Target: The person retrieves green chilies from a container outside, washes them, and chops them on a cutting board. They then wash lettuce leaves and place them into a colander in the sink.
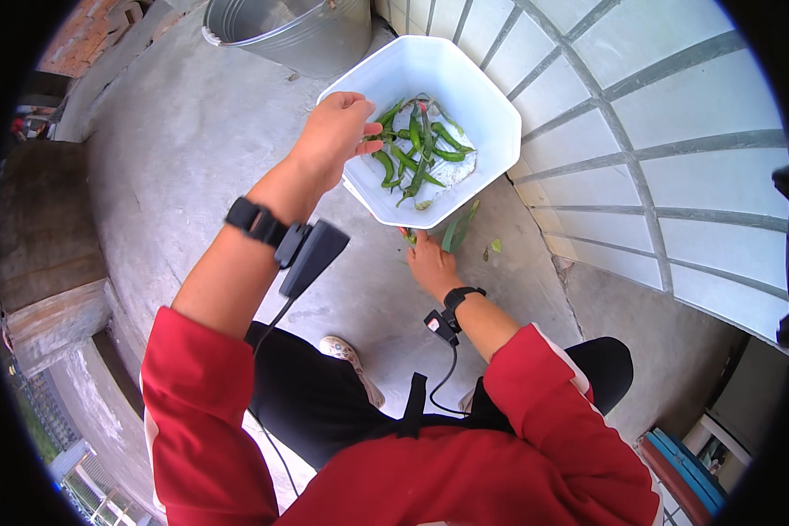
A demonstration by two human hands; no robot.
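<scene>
A white plastic tub [493, 105] stands on the concrete floor, with several green chili peppers [425, 144] lying in its bottom and a small red piece among them. My left hand [350, 135] is over the tub's left rim, fingers partly curled beside the peppers; whether it grips one cannot be told. Below the tub's near rim, my right hand [432, 260] reaches down at the floor. Its fingertips touch or lie close to a red and green pepper [407, 235], partly hidden by the rim. A long green leaf [459, 230] lies just right of that hand.
Behind the tub at the upper left stands a grey metal bucket [296, 39]. A white tiled wall [631, 131] rises close on the right. Small leaf scraps [496, 246] lie on the floor near the wall. Black cables hang from devices strapped to both wrists.
</scene>
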